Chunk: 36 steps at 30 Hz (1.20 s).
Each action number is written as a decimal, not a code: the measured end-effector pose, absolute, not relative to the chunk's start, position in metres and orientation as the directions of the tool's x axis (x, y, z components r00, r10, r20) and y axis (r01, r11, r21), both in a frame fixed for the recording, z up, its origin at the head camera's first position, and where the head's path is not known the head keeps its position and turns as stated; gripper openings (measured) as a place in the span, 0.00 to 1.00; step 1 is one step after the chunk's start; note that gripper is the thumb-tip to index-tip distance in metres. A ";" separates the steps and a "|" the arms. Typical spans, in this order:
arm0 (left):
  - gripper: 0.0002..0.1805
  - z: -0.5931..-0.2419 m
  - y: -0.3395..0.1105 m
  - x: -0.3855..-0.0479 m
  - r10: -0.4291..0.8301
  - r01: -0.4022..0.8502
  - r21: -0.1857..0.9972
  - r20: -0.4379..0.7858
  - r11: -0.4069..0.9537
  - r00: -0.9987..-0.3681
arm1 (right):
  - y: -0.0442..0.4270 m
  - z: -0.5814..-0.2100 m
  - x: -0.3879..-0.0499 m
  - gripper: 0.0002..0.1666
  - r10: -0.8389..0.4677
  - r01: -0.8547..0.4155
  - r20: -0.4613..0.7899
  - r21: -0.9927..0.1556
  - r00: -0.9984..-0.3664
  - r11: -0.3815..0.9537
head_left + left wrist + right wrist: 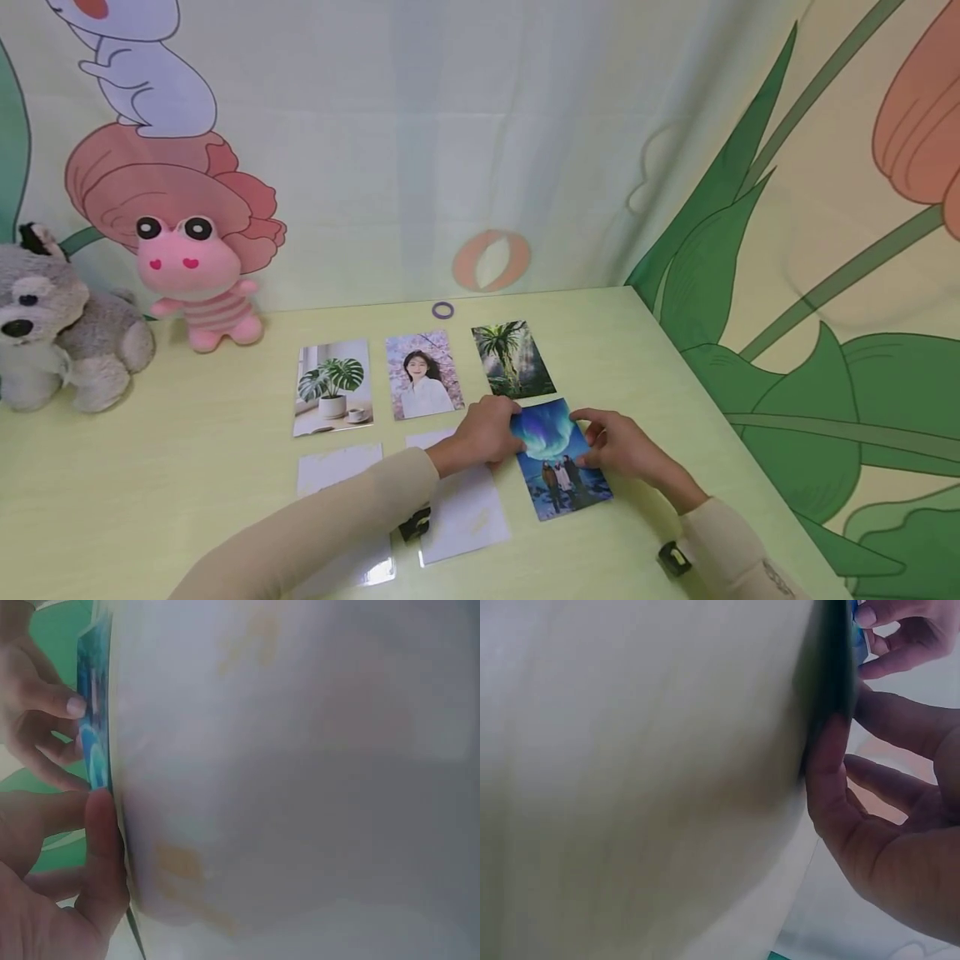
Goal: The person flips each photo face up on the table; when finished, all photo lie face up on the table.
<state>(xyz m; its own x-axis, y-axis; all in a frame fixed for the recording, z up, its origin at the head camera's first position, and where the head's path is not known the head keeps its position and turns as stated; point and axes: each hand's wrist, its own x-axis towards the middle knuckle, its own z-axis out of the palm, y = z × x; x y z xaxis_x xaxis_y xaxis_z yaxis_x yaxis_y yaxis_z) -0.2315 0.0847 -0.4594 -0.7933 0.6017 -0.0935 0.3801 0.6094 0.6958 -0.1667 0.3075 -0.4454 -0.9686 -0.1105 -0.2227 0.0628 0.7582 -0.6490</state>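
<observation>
A photo of people under a blue-green aurora point(558, 479) lies at the front right of the pale table, its far end between my two hands. My left hand point(489, 431) pinches its upper left edge; in the left wrist view the left thumb and a finger point(105, 877) meet at the card's corner. My right hand point(626, 450) holds the right edge between thumb and fingers, and in the right wrist view the right hand point(900, 802) grips the card's dark edge. Whether the card touches the table everywhere is unclear.
Behind stand a plant-pot photo point(333, 392), a portrait photo point(435, 396) and a tree photo point(513, 358). White sheets point(465, 517) lie partly beneath my left forearm. A purple ring point(442, 311), a pink plush point(202, 283) and a grey plush dog point(75, 333) are farther back.
</observation>
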 end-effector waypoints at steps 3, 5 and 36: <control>0.26 -0.458 0.085 -0.231 0.605 0.377 0.695 -0.103 0.611 -0.789 | 0.305 -0.446 -0.168 0.36 -0.106 0.041 -0.212 -0.589 -0.972 0.807; 0.27 -0.457 0.086 -0.231 0.601 0.376 0.686 -0.112 0.623 -0.792 | 0.303 -0.445 -0.168 0.36 -0.108 0.026 -0.205 -0.560 -0.973 0.828; 0.19 -0.426 0.042 -0.238 0.779 0.653 0.621 0.104 0.435 -0.618 | 0.290 -0.421 -0.185 0.31 -0.114 -0.088 -0.024 -0.485 -0.993 0.870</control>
<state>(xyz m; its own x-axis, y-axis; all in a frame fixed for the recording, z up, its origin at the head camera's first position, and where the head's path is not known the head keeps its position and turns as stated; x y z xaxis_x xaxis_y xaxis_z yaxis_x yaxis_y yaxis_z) -0.2379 0.0425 -0.4258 -0.6181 0.7791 0.1044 0.6525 0.4345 0.6208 -0.1850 0.2896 -0.4211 -0.9932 -0.1141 -0.0240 -0.0882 0.8702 -0.4847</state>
